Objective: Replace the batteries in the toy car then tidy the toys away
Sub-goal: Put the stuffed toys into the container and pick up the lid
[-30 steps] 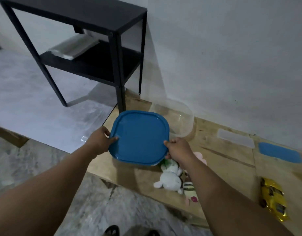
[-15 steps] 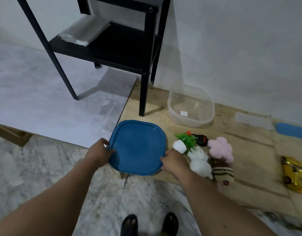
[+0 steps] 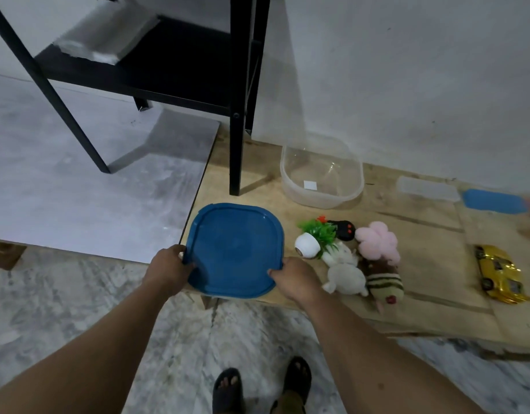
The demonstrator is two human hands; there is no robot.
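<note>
Beside the square blue plastic lid (image 3: 235, 251), the low wooden board (image 3: 431, 264) is crowded to the right — a small white pot with a green plastic plant (image 3: 313, 242), a black toy with red spots (image 3: 343, 230), a pink plush (image 3: 377, 242), a white plush (image 3: 346, 277) and a striped plush (image 3: 383, 285) lie touching one another. Behind the lid, a black metal shelf leg (image 3: 236, 150) stands on the board, with a clear plastic tub (image 3: 322, 174) just beside it. Bare wood lies open between the plush pile and the yellow toy car (image 3: 500, 273) — well apart.

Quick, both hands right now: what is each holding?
Left hand: closed on the left edge of the blue lid.
Right hand: closed on the lid's near right corner.
</note>
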